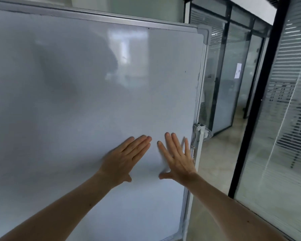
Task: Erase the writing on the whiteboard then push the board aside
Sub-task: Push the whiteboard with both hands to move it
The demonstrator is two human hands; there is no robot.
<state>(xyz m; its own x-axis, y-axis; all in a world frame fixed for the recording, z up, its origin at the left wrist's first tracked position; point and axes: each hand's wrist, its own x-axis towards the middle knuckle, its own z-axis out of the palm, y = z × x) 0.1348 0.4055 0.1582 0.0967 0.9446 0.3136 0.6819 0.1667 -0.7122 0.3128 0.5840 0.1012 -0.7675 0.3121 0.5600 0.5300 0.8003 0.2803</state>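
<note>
A large whiteboard (87,94) in a metal frame fills the left and middle of the head view. Its surface is blank, with only faint smudges and reflections. My left hand (123,159) lies flat on the board's lower right area, fingers together and pointing up and right. My right hand (176,158) is pressed flat beside it, fingers spread, close to the right frame edge (201,94). Neither hand holds anything. An eraser is not in view.
A clamp bracket (199,132) sits on the board's right stand post. Glass office partitions (236,80) with blinds run along the right. A black pillar (254,108) stands at the right, and pale floor (217,164) stretches between board and glass wall.
</note>
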